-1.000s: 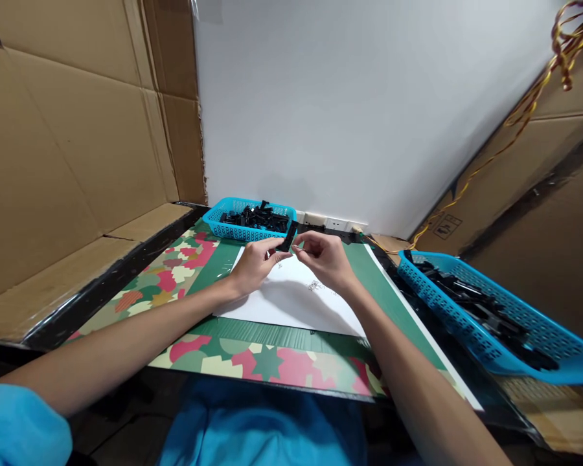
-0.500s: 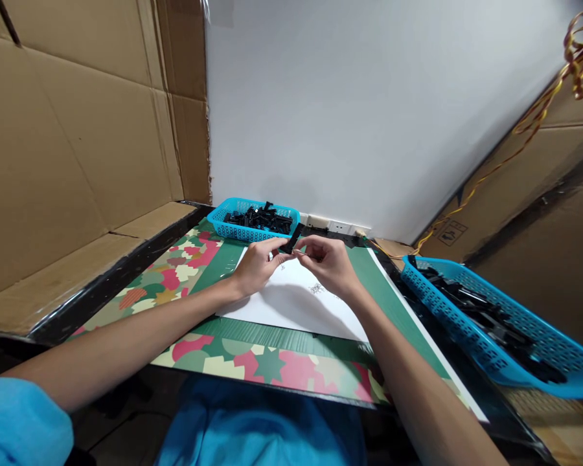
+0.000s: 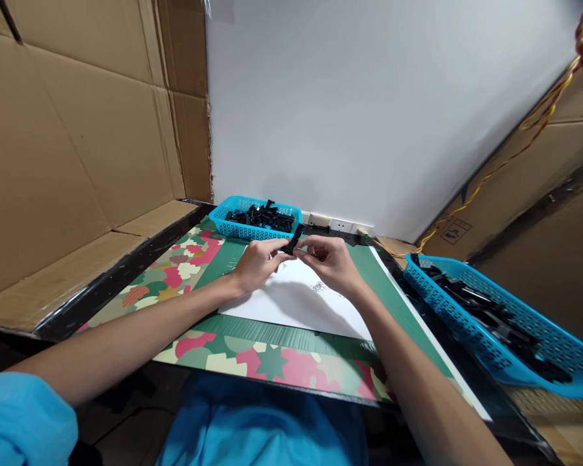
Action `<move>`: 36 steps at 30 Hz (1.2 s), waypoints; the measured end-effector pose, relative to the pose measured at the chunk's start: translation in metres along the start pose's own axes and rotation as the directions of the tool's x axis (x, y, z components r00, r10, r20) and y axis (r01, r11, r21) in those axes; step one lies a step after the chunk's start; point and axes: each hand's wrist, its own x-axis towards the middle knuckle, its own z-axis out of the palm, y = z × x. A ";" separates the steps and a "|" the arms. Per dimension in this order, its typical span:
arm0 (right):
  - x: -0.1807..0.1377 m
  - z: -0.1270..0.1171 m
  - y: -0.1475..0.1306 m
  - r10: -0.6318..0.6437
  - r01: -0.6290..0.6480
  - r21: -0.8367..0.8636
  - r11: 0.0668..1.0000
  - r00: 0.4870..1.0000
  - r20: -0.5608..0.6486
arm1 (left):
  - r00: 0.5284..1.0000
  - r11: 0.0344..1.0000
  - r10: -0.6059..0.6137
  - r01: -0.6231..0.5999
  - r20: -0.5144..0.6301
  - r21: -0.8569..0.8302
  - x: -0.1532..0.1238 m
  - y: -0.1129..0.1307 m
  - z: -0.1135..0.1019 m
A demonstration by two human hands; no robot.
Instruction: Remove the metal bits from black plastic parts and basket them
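My left hand (image 3: 257, 265) is closed on a small black plastic part (image 3: 294, 239), which sticks up tilted between my two hands. Close against its lower end, my right hand (image 3: 331, 260) pinches something thin and light, like a pin or the tip of a fine tool; most of it is hidden by the fingers. Beneath both hands lies a white sheet of paper (image 3: 291, 301). On the sheet is a loose cluster of tiny dark pieces (image 3: 317, 286), too small to name.
Behind my hands stands a blue basket (image 3: 243, 232) full of black parts. A second blue basket (image 3: 466, 330) with longer black parts is at the right. A patterned mat (image 3: 272, 362) covers the table. Cardboard (image 3: 78, 129) walls the left; power sockets (image 3: 341, 225) line the back.
My hands stay together around the black part, with hardly any movement. The whole view has shifted very slightly.
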 end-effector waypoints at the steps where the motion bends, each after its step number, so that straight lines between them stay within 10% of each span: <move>1: 0.000 0.000 0.000 0.003 -0.003 0.003 1.000 1.000 -0.002 | 1.000 1.000 0.004 -0.004 0.006 -0.003 0.000 0.000 0.000; 36: -0.001 -0.004 -0.004 0.082 -0.086 0.089 0.992 0.996 0.040 | 0.977 0.996 -0.021 0.039 0.212 -0.083 0.000 0.008 -0.001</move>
